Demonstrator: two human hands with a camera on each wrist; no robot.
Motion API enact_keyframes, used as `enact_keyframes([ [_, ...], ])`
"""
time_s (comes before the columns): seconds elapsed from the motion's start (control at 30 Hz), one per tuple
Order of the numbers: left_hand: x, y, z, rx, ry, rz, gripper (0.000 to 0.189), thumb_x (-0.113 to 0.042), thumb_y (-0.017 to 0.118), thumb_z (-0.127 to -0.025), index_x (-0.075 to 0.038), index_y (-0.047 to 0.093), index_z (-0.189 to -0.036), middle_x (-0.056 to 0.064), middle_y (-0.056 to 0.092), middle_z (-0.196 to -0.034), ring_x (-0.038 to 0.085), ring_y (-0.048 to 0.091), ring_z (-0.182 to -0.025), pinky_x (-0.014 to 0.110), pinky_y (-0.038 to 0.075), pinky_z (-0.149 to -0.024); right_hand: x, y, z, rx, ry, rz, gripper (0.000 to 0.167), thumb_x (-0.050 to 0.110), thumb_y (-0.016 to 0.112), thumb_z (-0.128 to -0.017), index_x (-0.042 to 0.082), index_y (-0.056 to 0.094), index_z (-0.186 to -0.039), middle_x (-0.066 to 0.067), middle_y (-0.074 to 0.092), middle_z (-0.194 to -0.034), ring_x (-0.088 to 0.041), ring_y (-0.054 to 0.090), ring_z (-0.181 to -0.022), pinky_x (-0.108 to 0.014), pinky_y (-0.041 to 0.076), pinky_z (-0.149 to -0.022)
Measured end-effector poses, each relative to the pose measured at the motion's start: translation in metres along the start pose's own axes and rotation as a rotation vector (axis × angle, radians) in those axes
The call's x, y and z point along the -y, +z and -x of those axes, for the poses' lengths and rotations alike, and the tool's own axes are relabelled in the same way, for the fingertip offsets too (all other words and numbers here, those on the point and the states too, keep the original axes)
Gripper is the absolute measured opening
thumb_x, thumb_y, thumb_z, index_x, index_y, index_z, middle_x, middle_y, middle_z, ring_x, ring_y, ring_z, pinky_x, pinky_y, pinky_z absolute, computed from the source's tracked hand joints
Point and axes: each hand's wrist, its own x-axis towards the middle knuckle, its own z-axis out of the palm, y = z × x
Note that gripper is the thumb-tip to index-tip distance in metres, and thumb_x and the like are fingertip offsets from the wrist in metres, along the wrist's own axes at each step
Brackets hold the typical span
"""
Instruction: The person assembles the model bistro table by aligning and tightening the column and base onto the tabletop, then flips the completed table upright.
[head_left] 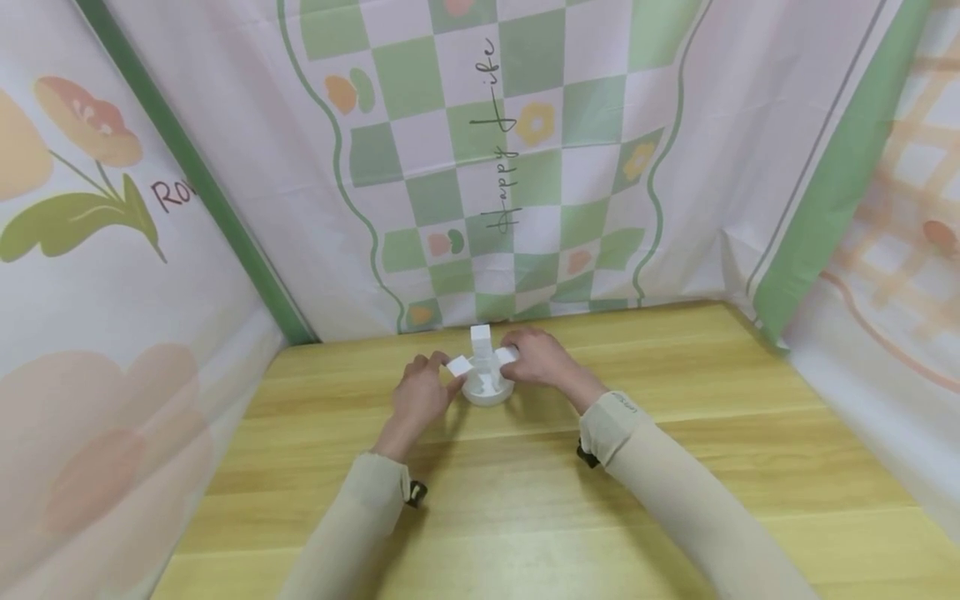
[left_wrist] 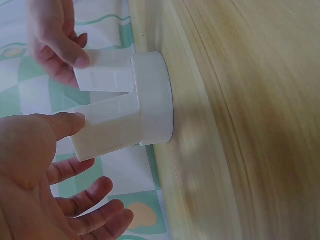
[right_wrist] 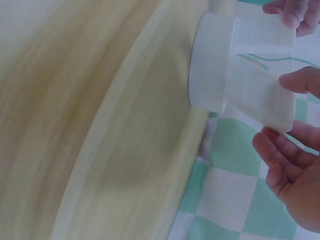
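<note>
A small round white base (head_left: 487,396) rests on the wooden table, with white rectangular pieces standing in it. My left hand (head_left: 420,398) pinches the top of the left white piece (head_left: 460,367) between thumb and index finger; its other fingers spread loosely (left_wrist: 95,200). On the other side, my right hand (head_left: 543,357) pinches the right white piece (head_left: 507,355), which leans outward from the base in the right wrist view (right_wrist: 265,95). Between the hands a third white piece (head_left: 481,342) stands upright at the back, untouched. What the pieces are for cannot be told.
The wooden table (head_left: 517,517) extends toward me and to both sides. Close behind the base hangs a green and white checked cloth (head_left: 502,167). Printed curtains stand at the left (head_left: 112,333) and right (head_left: 900,275) edges.
</note>
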Motion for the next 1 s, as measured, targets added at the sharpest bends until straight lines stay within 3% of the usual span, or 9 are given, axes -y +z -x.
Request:
enact_keyframes([
  [0.2, -0.001, 0.001, 0.0, 0.002, 0.0, 0.001, 0.049, -0.055, 0.061, -0.094, -0.022, 0.056, -0.129, 0.012, 0.059, -0.116, 0.028, 0.06, -0.102, 0.037, 0.054, -0.06, -0.002, 0.003, 0.004, -0.017, -0.014, 0.081, 0.045, 0.05, 0.073, -0.084, 0.016, 0.065, -0.113, -0.008, 0.072, -0.106, -0.028, 0.068, -0.091, -0.044, 0.057, -0.078],
  [0.43, -0.002, 0.0, 0.001, -0.017, -0.003, 0.012, 0.048, -0.055, 0.064, -0.092, -0.022, 0.058, -0.127, 0.012, 0.06, -0.114, 0.028, 0.06, -0.101, 0.037, 0.054, -0.058, -0.003, -0.008, 0.011, 0.041, -0.131, 0.138, 0.05, 0.032, 0.076, -0.082, 0.016, 0.064, -0.127, -0.014, 0.07, -0.12, -0.033, 0.068, -0.104, -0.048, 0.057, -0.085],
  [0.6, -0.001, 0.001, 0.0, -0.018, 0.003, 0.02, 0.048, -0.053, 0.064, -0.093, -0.021, 0.058, -0.128, 0.013, 0.06, -0.115, 0.028, 0.06, -0.102, 0.036, 0.053, -0.057, -0.005, -0.012, 0.011, 0.074, -0.141, 0.14, 0.052, 0.031, 0.078, -0.082, 0.015, 0.064, -0.129, -0.013, 0.069, -0.122, -0.032, 0.067, -0.107, -0.048, 0.057, -0.088],
  [1.0, -0.002, -0.002, 0.002, -0.015, 0.003, 0.031, 0.048, -0.052, 0.064, -0.093, -0.02, 0.058, -0.128, 0.014, 0.06, -0.116, 0.029, 0.061, -0.102, 0.037, 0.054, -0.059, -0.01, -0.009, 0.006, 0.018, -0.149, 0.193, 0.052, 0.044, 0.083, -0.077, 0.021, 0.07, -0.122, -0.001, 0.075, -0.099, -0.017, 0.069, -0.083, -0.037, 0.056, -0.068],
])
